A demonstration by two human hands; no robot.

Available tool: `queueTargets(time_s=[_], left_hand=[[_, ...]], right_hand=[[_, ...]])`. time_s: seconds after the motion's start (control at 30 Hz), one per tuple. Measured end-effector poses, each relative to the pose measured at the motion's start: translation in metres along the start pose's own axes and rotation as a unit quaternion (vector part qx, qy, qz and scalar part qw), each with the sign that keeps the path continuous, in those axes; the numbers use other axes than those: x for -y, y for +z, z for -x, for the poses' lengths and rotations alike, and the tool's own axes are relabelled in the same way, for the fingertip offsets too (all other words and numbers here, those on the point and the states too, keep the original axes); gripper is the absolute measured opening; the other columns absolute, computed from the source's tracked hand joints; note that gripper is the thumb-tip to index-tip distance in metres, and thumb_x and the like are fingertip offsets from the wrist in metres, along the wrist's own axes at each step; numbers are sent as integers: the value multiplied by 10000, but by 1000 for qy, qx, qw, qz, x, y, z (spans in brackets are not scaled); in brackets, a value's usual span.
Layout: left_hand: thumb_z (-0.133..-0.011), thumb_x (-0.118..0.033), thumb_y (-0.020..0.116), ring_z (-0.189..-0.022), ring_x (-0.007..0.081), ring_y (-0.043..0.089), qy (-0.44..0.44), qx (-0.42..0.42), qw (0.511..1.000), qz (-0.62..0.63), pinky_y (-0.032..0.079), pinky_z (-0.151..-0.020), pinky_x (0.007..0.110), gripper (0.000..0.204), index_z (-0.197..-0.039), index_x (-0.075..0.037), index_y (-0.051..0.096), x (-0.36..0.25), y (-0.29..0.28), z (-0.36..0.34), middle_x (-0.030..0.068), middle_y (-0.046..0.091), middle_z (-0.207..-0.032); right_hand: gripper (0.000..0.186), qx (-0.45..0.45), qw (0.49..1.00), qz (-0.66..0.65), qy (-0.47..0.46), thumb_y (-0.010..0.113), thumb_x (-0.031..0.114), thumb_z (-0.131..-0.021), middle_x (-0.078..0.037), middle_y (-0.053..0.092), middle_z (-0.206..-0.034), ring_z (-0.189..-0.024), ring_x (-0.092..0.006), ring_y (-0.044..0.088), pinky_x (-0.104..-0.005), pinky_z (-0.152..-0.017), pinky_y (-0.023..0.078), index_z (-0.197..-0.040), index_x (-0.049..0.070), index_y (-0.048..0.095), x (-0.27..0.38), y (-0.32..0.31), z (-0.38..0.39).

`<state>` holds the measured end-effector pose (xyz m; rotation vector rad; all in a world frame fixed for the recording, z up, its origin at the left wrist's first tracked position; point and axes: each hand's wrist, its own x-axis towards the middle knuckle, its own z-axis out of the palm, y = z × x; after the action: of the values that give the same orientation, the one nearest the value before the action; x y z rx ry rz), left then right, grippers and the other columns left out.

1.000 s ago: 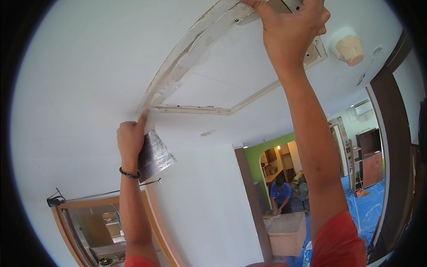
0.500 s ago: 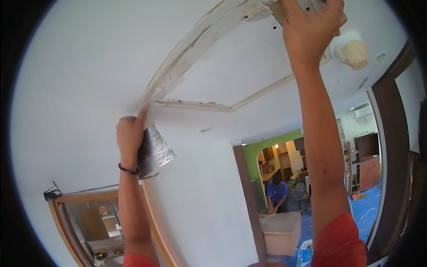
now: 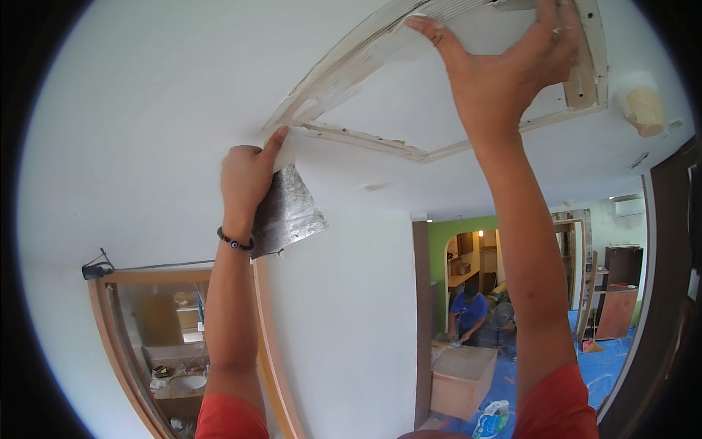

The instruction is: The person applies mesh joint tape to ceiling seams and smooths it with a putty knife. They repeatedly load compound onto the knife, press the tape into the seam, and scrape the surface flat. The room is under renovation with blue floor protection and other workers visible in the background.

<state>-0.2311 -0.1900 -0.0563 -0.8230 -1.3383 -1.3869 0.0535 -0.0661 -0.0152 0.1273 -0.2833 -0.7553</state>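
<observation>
My left hand (image 3: 245, 172) holds a thin shiny metal sheet (image 3: 289, 212) below the ceiling, its thumb reaching to the corner of a white ribbed mesh strip (image 3: 344, 62). This strip runs diagonally along one side of a framed ceiling section (image 3: 439, 80) with rough filler along its edges. My right hand (image 3: 497, 84) is raised at that section's far right, thumb spread toward the strip and fingers at the inner edge near a beige border (image 3: 585, 77). Its fingertips are partly blurred, and I see nothing held in it.
A wood-framed opening (image 3: 99, 314) and dark fixture (image 3: 93, 269) are at lower left. A person in blue (image 3: 468, 314) bends over a plywood box (image 3: 464, 377), near a standing fan (image 3: 502, 316). Blue floor sheeting (image 3: 607, 358), a dark doorframe (image 3: 669, 219) and a covered ceiling fitting (image 3: 643, 113) are rightward.
The view has shifted, so the ceiling section sits farther right and higher. My right thumb has spread along the strip. My left hand and metal sheet appear higher and farther right.
</observation>
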Motion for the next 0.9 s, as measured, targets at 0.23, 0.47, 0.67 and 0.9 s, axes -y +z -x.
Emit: queueTargets(time_s=[0.23,0.47,0.67,0.9], left_hand=[[-883,-641,682,-471,261,527,15,5,1000,21,451,-528,410,794,-539,70,595,-1,-1,0,165,519,-482],[-869,-641,698,-507,241,579,16,8,998,53,479,-553,385,776,-569,71,631,4,3,-4,145,580,-515],[-879,-574,728,-587,147,581,-7,42,998,48,482,-598,318,697,-717,104,716,-6,-3,-1,92,643,-615],[-880,-578,720,-594,157,597,30,39,998,40,489,-609,318,696,-731,102,726,5,0,-8,107,656,-624]], right_hand=[[1207,18,999,3,-39,981,366,-571,-223,278,-1612,-1497,-415,217,-597,-1183,168,-1566,93,353,21,31,34],[1269,84,996,-15,-16,972,378,-572,-213,195,-1661,-1543,-435,132,-647,-1205,112,-1614,146,286,56,52,98],[1264,165,977,-121,57,966,409,-580,-190,185,-1676,-1548,-436,118,-661,-1205,88,-1614,151,286,91,39,115],[1290,145,984,-67,84,964,454,-553,-200,187,-1666,-1544,-439,112,-650,-1211,97,-1604,126,291,100,43,123]])
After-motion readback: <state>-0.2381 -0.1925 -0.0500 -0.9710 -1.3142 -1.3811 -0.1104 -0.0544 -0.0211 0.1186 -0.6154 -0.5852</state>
